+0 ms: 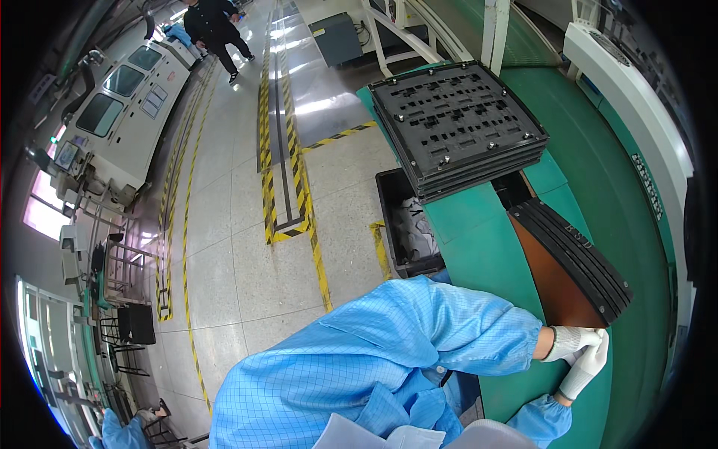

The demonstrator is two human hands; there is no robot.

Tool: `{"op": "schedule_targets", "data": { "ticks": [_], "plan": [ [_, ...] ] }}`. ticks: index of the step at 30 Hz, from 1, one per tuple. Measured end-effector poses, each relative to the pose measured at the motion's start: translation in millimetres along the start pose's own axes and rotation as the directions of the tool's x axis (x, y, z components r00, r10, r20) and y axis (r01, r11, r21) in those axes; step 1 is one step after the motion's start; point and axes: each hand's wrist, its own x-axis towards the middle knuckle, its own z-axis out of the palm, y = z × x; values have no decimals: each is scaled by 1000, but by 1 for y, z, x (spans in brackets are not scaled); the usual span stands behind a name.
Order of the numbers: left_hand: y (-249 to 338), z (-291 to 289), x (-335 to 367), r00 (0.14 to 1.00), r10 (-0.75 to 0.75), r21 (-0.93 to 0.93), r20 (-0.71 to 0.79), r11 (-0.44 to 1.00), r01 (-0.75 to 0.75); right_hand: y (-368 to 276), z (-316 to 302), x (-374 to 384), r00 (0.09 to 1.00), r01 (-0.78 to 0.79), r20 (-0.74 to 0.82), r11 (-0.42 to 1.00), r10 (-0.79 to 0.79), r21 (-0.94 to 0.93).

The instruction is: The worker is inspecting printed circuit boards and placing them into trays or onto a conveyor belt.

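Both my hands wear white gloves and meet at the right, over the green bench top [479,239]. My left hand [572,341] reaches across from the left, its fingers hidden against the other glove. From below comes my right hand [588,370], its fingertips up at the left hand and too small to make out. Just beyond them is the near corner of a brown board [557,273] with a stack of black ribbed strips [572,258] along its far side. Whether either hand touches that corner, I cannot tell.
Farther along the bench lies a stack of black slotted trays [460,123] with metal studs. A black bin [404,224] with pale scraps stands beside the bench. White machine housing [636,105] rises at the right. A person in dark clothes [213,30] walks the taped aisle.
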Motion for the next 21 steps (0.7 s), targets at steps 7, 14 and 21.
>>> {"op": "schedule_targets", "data": {
  "ticks": [7, 14, 21],
  "plan": [
    [-2, -4, 2, 1000, -9, -9, 29, 1000, 9, -15, 9, -4, 998, 59, 24, 998, -59, -24],
    [-1, 0, 2, 999, -28, -7, 34, 1000, 28, -15, 7, -4, 997, 77, 13, 997, -77, -13],
    [3, 1, -2, 1000, -17, -3, -20, 1000, 17, -15, 7, -5, 1000, -11, 1, 999, 11, 34]
  ]
}}
